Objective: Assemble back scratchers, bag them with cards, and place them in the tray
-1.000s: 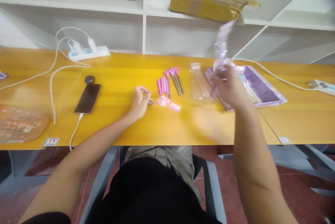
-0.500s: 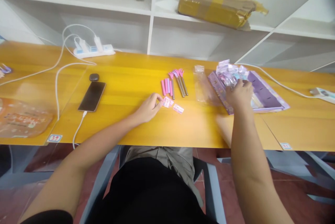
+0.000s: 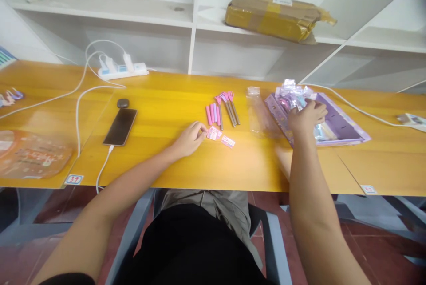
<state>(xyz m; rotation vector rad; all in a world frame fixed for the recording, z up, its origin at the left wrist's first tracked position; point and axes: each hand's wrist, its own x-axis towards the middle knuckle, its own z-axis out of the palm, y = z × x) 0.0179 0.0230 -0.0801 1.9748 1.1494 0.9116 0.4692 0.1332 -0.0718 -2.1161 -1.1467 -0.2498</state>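
Observation:
My left hand [image 3: 190,139] rests on the table with curled fingers. Its thumb and index fingertips come together at the edge of a small pink printed card [image 3: 213,133]; whether they grip it is unclear. Another such card [image 3: 228,141] lies to the right. Beyond them are several pink and purple tubes [image 3: 213,114] and, alongside, several metal rods with pink hand-shaped ends [image 3: 232,108]. My right hand [image 3: 306,117] is inside a purple box [image 3: 346,120], fingers bent down over clear plastic packets [image 3: 293,92]. Its fingertips are hidden, so what they hold cannot be made out.
A clear plastic bag [image 3: 255,109] lies left of the box. On the left are a charging phone [image 3: 120,126], a small black case [image 3: 123,103], a power strip [image 3: 124,70] with white cables and an orange pouch [image 3: 33,154]. A taped carton [image 3: 271,16] sits on the shelf.
My right hand has shifted slightly within the purple box, and the packets under it have moved a little. My left hand stays beside the cards. The whole view has tilted slightly.

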